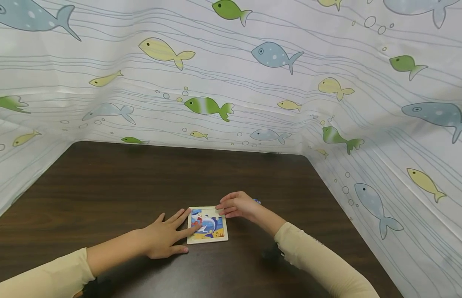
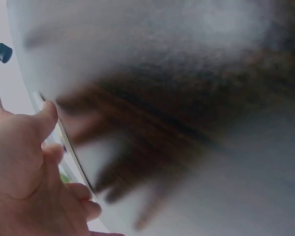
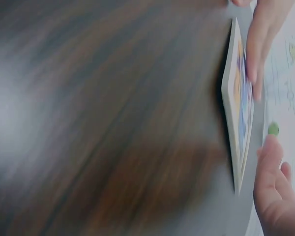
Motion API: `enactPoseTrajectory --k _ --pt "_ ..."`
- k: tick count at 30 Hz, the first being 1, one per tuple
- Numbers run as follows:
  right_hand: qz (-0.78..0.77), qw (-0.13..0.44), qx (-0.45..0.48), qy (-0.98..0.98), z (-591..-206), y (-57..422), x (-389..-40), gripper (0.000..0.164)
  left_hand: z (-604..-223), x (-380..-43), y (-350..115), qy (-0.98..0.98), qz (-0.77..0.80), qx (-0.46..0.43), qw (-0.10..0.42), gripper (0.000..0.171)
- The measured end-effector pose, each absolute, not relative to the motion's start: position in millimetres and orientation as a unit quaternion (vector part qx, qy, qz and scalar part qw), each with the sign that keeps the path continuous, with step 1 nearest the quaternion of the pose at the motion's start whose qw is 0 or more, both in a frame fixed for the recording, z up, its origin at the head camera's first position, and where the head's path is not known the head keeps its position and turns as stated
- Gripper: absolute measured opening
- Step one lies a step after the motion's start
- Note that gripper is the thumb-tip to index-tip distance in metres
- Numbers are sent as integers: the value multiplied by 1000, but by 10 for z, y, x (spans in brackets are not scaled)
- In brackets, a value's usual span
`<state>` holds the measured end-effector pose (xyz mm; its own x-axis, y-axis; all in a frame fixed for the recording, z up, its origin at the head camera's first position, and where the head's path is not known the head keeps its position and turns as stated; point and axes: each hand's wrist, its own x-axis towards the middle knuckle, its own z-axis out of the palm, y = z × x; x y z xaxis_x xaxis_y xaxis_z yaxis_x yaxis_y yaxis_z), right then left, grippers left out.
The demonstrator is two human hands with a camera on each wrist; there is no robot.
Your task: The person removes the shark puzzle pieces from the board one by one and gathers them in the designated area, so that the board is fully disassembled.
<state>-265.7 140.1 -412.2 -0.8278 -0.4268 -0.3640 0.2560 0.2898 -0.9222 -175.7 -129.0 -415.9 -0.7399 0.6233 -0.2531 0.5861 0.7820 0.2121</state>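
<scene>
A small square jigsaw puzzle [image 1: 208, 235] with a sea-animal picture lies in its pale frame on the dark table. Near its top right, a cream-coloured patch shows beside the right fingers. My left hand [image 1: 167, 238] is spread flat at the puzzle's left side, one finger reaching over the picture; the left wrist view shows this hand [image 2: 27, 162] along the frame's edge. Over the upper right corner, my right hand [image 1: 240, 205] has its fingers loosely bent. The right wrist view shows no piece in that hand [image 3: 278, 191], beside the thin board [image 3: 236, 103].
A blue piece [image 1: 257, 201] lies on the table [image 1: 141, 178] just beyond the right hand, mostly hidden by it. White sheeting [image 1: 223, 78] printed with fish rises along the table's back and sides.
</scene>
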Motion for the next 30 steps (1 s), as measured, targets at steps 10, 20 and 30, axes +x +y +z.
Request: enactPoseTrajectory --k 10,20,30 --pt "-605 335 -76 718 -4213 1125 -2681 34 -4185 -1752 -1317 932 56 322 155 61" --pt "-666 356 -6 655 -4275 1020 -2707 35 -4169 -1769 -1322 934 69 312 160 57" --pt "-702 344 56 622 -4315 986 -2725 35 -4164 -1799 -1312 933 79 305 175 56"
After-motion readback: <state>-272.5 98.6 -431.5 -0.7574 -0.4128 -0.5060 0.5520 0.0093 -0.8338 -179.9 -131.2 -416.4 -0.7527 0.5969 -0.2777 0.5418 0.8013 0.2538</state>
